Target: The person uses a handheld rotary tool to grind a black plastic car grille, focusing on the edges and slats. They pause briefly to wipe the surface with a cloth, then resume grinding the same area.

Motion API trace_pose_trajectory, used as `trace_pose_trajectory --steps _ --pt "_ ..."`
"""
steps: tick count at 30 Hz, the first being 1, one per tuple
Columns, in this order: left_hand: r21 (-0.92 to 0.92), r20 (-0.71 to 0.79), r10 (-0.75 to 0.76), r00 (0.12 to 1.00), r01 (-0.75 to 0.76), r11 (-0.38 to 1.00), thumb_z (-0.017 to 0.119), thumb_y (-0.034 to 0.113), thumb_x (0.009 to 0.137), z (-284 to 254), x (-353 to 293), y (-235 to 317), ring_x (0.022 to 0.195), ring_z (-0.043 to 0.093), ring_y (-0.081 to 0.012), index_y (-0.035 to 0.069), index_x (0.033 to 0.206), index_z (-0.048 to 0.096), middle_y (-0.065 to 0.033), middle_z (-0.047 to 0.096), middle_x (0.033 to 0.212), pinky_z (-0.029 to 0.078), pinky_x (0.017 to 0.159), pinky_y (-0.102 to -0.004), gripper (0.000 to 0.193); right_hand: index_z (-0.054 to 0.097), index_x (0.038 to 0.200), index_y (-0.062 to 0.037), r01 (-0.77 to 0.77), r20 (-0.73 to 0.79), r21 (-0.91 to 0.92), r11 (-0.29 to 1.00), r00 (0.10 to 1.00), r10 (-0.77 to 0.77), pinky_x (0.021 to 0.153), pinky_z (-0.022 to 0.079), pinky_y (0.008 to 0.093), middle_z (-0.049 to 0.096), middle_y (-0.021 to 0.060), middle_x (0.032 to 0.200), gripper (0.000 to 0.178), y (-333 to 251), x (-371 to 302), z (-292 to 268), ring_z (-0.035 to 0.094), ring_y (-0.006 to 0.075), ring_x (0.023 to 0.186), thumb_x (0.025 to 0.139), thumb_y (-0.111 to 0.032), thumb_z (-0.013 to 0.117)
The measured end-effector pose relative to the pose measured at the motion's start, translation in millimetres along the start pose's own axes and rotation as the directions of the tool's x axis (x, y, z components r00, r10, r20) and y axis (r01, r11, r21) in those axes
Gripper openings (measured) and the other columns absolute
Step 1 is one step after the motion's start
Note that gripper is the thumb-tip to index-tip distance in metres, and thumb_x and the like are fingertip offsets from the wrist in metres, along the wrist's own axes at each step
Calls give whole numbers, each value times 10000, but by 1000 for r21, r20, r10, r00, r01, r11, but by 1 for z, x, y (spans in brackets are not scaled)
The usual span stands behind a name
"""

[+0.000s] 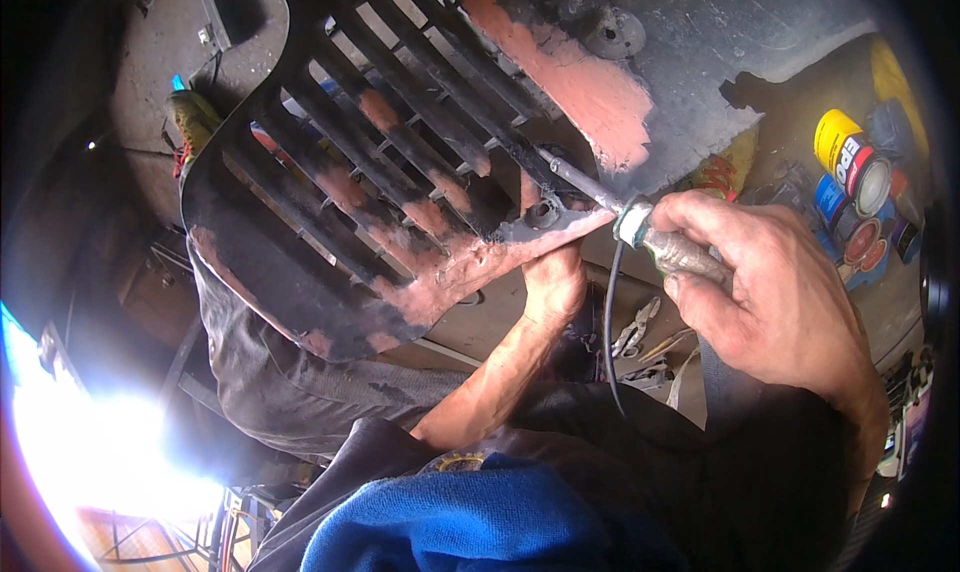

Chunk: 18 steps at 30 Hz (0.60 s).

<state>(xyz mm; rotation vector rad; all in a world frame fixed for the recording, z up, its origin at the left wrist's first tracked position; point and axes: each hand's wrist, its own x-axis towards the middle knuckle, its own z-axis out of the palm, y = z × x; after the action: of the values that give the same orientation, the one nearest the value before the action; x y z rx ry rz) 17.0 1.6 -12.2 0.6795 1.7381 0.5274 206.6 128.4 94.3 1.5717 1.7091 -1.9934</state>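
A black slatted grille panel (pixel 300 262) lies tilted across my lap, with pinkish filler patches on its slats and lower edge. My right hand (pixel 750 282) is closed round the worn handle of a corded soldering iron (pixel 588 184). Its metal shaft points up and left, with the tip end at the panel's right part, near a round hole. A dark cable hangs from the handle. My left hand (pixel 555 272) reaches under the panel's lower right edge and holds it there; its fingers are mostly hidden behind the panel.
A grey panel (pixel 690 82) with a broad pink filler patch (pixel 590 82) sits beyond the grille. Several cans stand at the right, among them a yellow-and-black one (pixel 850 162). Metal tools (pixel 640 332) lie below. A blue cloth (pixel 450 517) is close to me. Bright light glares at lower left.
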Motion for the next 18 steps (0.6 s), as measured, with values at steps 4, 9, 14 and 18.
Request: trace_pose_trajectory --steps 4,9,14,18 --pt "2 0 -2 1000 2 1000 668 102 964 0 0 -4 966 620 -187 3 1516 346 -93 658 1077 511 870 -339 647 620 1121 45 22 -25 -6 1000 999 -22 708 542 370 706 218 877 310 1 -1 1 727 328 779 819 -11 656" --pt "48 -20 74 997 -73 996 632 46 951 2 3 -3 982 624 -204 -27 1495 342 -117 658 1099 511 879 -353 620 622 1127 39 62 -40 -16 998 997 -63 719 546 377 712 220 894 327 3 -4 0 733 335 801 807 -19 662" --pt "239 19 210 978 -208 949 616 11 941 -2 3 -28 964 662 -260 39 1290 613 -127 700 1048 516 846 -391 350 619 1129 37 53 -19 3 999 998 -53 713 541 374 706 208 873 335 1 -8 -2 724 331 778 801 -18 659" --pt "443 148 206 967 -251 861 634 57 967 -12 4 -40 965 649 -218 43 1420 448 -105 685 1062 519 852 -348 490 613 1131 36 51 -10 26 998 999 -51 690 531 355 692 195 843 335 3 -8 -1 706 290 731 804 -16 657"
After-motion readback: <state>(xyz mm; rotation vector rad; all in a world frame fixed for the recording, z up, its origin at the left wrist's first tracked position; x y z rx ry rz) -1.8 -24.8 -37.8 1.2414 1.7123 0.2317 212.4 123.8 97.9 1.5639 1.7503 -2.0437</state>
